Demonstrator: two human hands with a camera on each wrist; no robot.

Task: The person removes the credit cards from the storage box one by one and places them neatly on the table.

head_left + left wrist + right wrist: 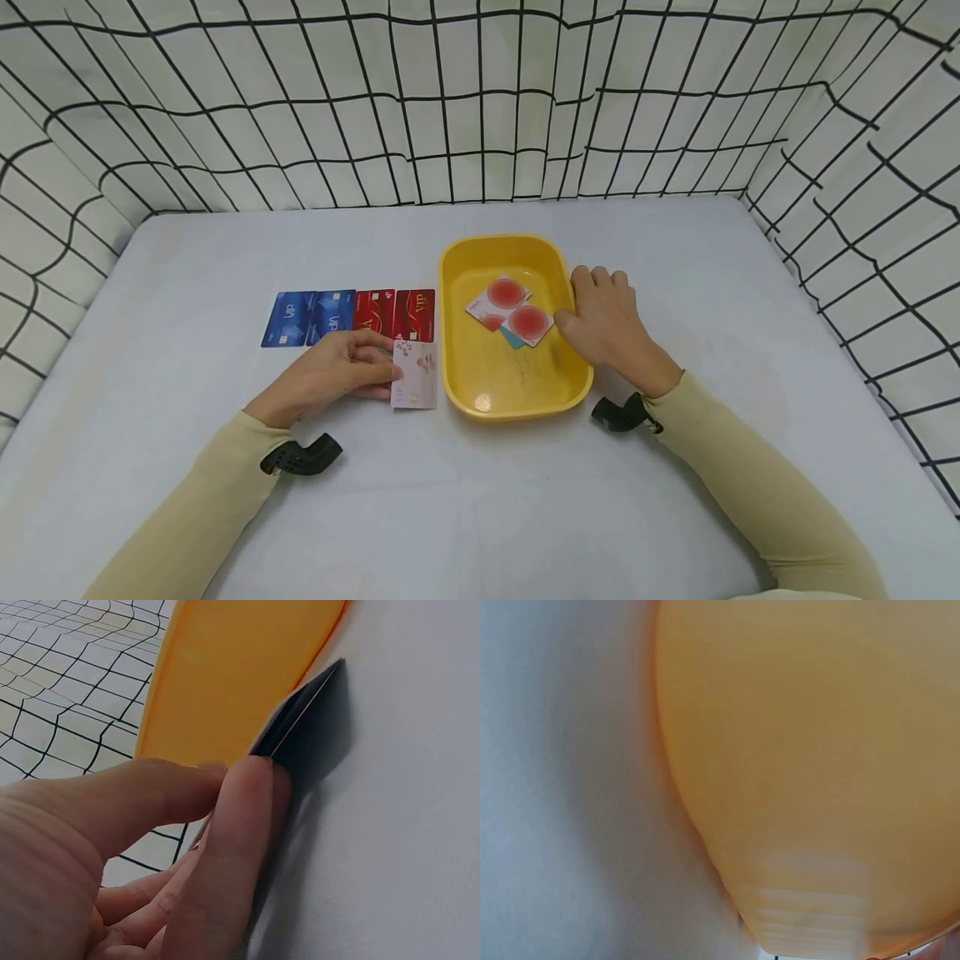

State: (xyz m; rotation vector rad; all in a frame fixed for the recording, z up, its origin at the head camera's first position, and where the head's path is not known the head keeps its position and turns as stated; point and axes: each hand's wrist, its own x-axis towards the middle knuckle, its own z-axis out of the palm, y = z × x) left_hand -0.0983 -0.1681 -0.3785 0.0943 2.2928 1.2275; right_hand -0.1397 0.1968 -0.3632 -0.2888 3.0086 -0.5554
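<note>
My left hand [330, 375] pinches a pale pink VIP card [416, 383] by its left edge, between thumb and fingers. In the left wrist view the card [330, 686] stands tilted close over the white surface, beside the yellow tray. Just behind it lies a row of two blue cards [288, 318] and two red cards [415, 315], the pink card's far edge right at the last red one. My right hand [607, 321] grips the right rim of the yellow tray [517, 408], thumb at the inner side. The right wrist view is mostly filled by the tray's outer wall [795, 750].
Inside the tray are white cards with red circles [528, 321], overlapping a mostly hidden light blue card [512, 337]. A black wire grid [480, 108] encloses the back and sides of the white table [465, 517]. Each wrist carries a black camera [303, 456].
</note>
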